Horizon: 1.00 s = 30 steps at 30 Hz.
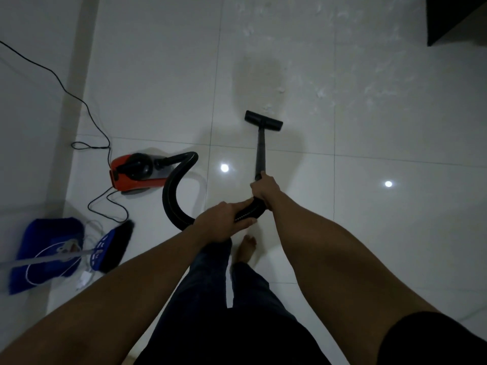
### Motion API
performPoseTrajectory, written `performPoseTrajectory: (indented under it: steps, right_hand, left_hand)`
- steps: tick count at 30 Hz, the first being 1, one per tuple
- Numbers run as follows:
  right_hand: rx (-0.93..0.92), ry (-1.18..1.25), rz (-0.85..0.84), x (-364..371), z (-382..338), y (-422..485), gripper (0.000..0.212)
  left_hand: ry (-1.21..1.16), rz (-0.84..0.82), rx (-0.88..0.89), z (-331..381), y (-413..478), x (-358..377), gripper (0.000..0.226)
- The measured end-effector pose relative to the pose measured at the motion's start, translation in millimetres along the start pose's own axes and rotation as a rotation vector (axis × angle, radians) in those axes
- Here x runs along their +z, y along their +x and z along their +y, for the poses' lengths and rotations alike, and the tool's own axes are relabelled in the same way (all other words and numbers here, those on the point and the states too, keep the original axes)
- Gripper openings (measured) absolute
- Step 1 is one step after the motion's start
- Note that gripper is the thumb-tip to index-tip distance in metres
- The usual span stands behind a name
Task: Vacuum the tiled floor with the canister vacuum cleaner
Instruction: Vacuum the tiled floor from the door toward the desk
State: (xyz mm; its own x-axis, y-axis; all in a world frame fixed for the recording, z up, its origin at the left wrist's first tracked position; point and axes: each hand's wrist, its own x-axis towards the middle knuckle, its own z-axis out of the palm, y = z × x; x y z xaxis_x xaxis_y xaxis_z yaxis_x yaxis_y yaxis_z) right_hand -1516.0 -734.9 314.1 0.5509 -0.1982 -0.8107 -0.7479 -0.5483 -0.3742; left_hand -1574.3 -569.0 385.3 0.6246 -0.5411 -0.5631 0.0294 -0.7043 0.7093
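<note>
Both hands (238,206) grip the vacuum: right (264,188) steers the wand (260,151), left (224,221) lifts the hose (174,191), nozzle (263,121) facing white debris (320,93).

The tiled floor (369,233) is made of large, glossy white tiles parted by thin dark grout lines (334,154). Two small round lamp glints shine on it, the middle glint (224,168) and the right glint (388,183). White fluff (321,93) lies scattered over the far tiles on the right. A dark piece of furniture (453,17) stands at the far right corner. Along the floor's left edge runs a grey band (81,61); whether the pale surface (31,114) beyond it is wall or floor cannot be told. The room is dim
</note>
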Motion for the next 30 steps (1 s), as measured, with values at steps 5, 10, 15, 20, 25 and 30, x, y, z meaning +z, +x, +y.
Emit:
performPoseTrajectory:
  steps: [5,10,15,20,25,30]
  right_hand:
    - [-0.004,-0.002,0.008,-6,-35,25,0.074]
    - [-0.025,-0.002,0.01,-7,-77,49,0.075]
    - [-0.034,-0.029,-0.015,-14,-108,65,0.077]
    - [-0.064,-0.068,-0.026,-33,-138,92,0.074]
    - [-0.095,-0.084,-0.039,-54,-169,125,0.073]
    - [-0.108,-0.099,-0.048,-96,-197,162,0.073]
  left_hand:
    - [-0.018,-0.021,-0.029,-5,21,-36,0.063]
    - [-0.043,0.001,-0.054,-15,43,-74,0.063]
    - [-0.064,0.019,-0.06,-12,54,-103,0.061]
    - [-0.07,0.068,-0.074,-11,84,-125,0.061]
    - [-0.07,0.113,-0.121,-2,120,-151,0.06]
    - [-0.065,0.087,-0.126,26,169,-184,0.054]
